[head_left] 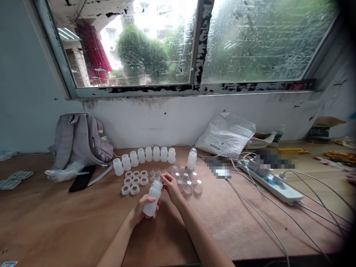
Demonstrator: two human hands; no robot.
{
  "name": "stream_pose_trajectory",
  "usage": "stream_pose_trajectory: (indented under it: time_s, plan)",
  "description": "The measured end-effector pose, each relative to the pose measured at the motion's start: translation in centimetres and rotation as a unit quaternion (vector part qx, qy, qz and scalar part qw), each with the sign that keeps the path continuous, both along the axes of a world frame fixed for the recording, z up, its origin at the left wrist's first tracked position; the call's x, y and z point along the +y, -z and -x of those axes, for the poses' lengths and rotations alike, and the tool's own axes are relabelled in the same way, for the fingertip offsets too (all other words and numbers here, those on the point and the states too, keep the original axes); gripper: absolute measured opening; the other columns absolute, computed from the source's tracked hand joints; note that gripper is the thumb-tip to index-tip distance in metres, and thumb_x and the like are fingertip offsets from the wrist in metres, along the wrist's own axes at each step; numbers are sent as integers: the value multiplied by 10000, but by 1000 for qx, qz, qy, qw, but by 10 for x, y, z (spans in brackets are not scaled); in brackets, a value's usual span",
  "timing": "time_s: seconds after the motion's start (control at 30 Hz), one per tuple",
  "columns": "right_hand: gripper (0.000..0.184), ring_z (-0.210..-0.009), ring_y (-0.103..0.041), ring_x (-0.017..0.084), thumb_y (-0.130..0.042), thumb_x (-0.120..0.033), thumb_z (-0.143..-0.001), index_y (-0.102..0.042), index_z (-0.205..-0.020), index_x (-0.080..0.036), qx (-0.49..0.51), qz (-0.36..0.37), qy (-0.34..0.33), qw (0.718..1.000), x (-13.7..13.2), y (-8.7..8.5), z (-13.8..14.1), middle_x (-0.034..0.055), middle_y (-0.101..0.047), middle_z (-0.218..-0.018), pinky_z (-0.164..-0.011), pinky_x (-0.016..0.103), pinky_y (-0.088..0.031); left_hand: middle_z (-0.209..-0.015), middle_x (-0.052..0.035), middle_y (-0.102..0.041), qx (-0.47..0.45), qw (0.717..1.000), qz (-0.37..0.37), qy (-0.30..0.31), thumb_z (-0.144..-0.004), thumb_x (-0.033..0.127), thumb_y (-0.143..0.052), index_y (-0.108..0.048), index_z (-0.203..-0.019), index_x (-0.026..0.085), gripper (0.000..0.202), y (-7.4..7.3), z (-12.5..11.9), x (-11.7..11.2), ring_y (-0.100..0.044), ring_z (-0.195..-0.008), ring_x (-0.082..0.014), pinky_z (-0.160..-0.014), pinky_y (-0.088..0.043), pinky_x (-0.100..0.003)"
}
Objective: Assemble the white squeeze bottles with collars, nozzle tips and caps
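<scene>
My left hand is wrapped around a frosted white baby bottle, tilted with its mouth up and to the right. At the bottle's mouth, the fingers of my right hand are pinched together; what they hold, if anything, is too small to make out. Just beyond lie several white collar rings and clear bottle nipples, partly hidden by my hands. Clear dome caps stand to the right of my right hand. A curved row of open bottles is farther back.
One capped bottle stands at the row's right end. A grey backpack, plastic bag and black phone are on the left. A plastic mailer bag leans on the wall. Cables trail from a power strip at right.
</scene>
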State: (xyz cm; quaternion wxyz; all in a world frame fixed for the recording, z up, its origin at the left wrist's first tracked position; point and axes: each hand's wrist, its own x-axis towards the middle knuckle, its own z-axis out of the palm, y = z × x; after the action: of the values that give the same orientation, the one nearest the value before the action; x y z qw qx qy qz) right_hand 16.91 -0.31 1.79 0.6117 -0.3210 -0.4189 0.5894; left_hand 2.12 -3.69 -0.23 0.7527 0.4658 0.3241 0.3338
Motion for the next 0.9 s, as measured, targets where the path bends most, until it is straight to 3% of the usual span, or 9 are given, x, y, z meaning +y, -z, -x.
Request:
stream_pose_trajectory:
  time_s: [0.4,0.63,0.9]
  plan:
    - [157,-490,-396,69,-670,-280,-660,-580,-603,-164,31,6,-27,999,2,-1,-9,-39,-459,-545,-455,197,-311,-578,-33,-542,34,999,23,24,-693,379,-487,-577,-762,85,315,-6,1,0,-523,-379,-97,-295,-132,-167]
    - [132,-621,-472,109,-679,-274,-653,-676,-742,-176,29,-4,-42,999,5,0,-13,11,-572,-680,-575,227,-362,-579,-31,-543,26,999,19,29,-701,375,-482,-575,-755,92,302,-8,3,-1,-519,-382,-96,-296,-153,-171]
    - [193,-681,-501,124,-653,-284,-685,-679,-853,-192,47,-11,-90,995,2,-2,-14,22,-601,-733,-643,247,-378,-579,-39,-541,9,999,13,42,-704,369,-480,-579,-751,83,306,-3,4,1,-525,-381,-101,-291,-133,-171]
